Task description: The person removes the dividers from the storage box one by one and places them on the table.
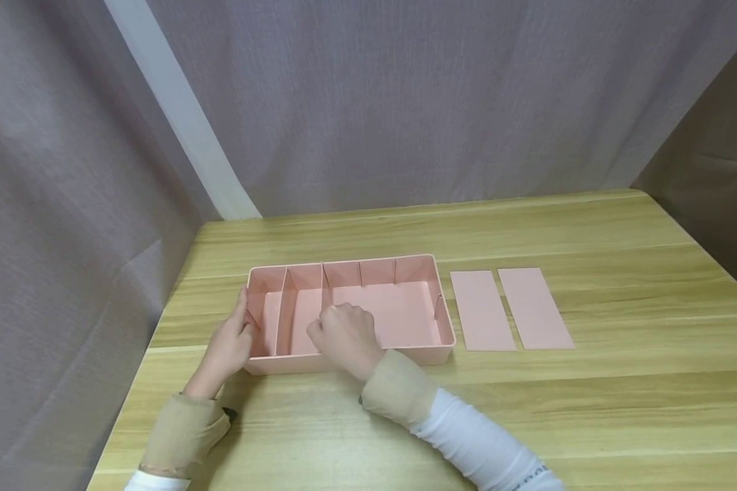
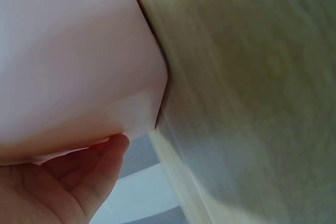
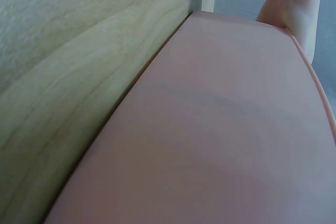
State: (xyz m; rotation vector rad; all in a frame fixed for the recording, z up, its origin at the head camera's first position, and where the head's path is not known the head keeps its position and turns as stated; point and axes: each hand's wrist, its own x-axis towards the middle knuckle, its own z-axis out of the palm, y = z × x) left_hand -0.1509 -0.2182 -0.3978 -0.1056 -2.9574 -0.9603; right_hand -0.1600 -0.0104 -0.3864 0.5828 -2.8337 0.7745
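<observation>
A pink plastic box [image 1: 393, 356] lies lengthwise on the table. My left hand [image 1: 226, 348] grips its left end wall; in the left wrist view, fingers [image 2: 107, 169] curl at the rim. One upright divider [image 1: 286, 314] spans the box near the left end. Further right stands a second divider [image 1: 326, 290], its front part hidden behind my right hand [image 1: 347, 334]. That hand is curled over the divider's near end, fingertips out of sight. The right wrist view holds mostly the box's outer front wall [image 3: 210, 114].
Two loose pink panels [image 1: 483, 311] lie flat and side by side to the right of the box. Slot ribs [image 1: 360, 274] line the box's inner back wall. Grey curtains [image 1: 405, 102] hang behind the wooden table [image 1: 626, 286].
</observation>
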